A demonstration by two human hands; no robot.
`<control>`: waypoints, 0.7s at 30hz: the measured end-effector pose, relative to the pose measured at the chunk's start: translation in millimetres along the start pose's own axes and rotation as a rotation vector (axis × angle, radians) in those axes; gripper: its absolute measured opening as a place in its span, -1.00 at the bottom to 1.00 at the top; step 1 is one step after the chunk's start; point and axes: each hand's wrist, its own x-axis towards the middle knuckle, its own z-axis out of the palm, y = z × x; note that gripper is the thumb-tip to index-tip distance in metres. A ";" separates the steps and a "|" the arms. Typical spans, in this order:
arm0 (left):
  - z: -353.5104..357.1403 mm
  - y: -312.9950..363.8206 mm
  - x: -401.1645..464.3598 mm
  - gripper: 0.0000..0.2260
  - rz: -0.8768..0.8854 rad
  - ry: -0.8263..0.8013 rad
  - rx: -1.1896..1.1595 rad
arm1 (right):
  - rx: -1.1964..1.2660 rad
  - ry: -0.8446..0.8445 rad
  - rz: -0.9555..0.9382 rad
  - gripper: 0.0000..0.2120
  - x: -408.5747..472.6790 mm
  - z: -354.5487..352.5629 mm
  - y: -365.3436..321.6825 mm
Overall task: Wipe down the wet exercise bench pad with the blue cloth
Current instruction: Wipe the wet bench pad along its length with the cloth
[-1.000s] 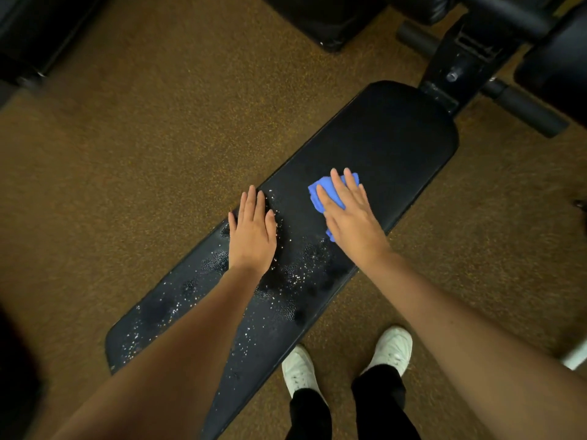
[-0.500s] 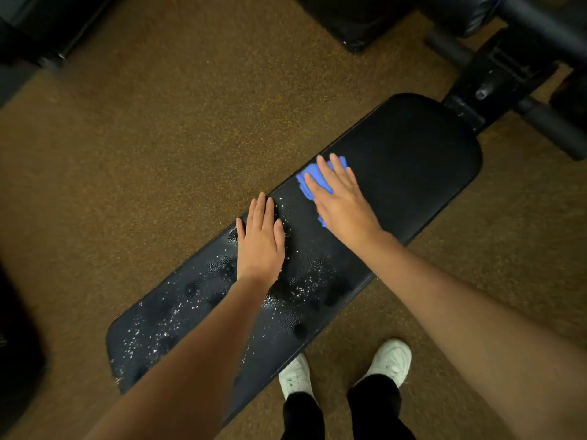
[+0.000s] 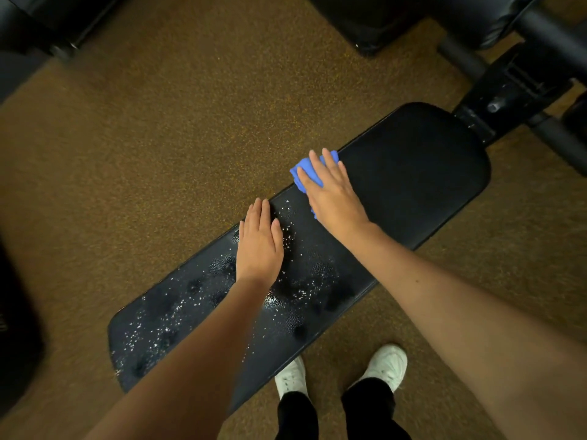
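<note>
Two hands flat on pad, long black vinyl slab with rounded corners, running diagonally over speckled brown floor. Right hand: fingers straight, pressing crumpled blue cloth at pad's far edge, mid-length. Left hand: fingers straight and together, palm down just beside it. Droplets beaded across near half of pad; far half matte. White shoes below pad. Black metal frame at far end.

Gym – indicated by the padded bench pad, speckled rubber floor and black equipment frame.
</note>
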 end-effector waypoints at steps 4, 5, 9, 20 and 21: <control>-1.8 -4.4 -3.2 -0.58 -0.044 0.010 0.014 | 0.063 -0.079 -0.238 -0.31 -26.3 2.9 9.5; -2.3 -5.1 -4.4 -0.58 -0.042 0.010 0.016 | 0.042 -0.099 -0.282 -0.27 -30.2 -1.5 15.1; -3.5 -8.9 -6.2 -0.58 -0.045 0.003 -0.011 | 0.017 -0.099 -0.109 -0.30 -12.0 -6.5 11.9; -2.9 -10.3 -4.2 -0.59 -0.056 -0.002 -0.034 | 0.035 -0.148 -0.230 -0.39 -8.4 -9.2 14.6; -2.9 -10.7 -4.8 -0.59 -0.053 -0.004 -0.034 | 0.026 -0.127 -0.197 -0.35 -5.4 -5.7 14.5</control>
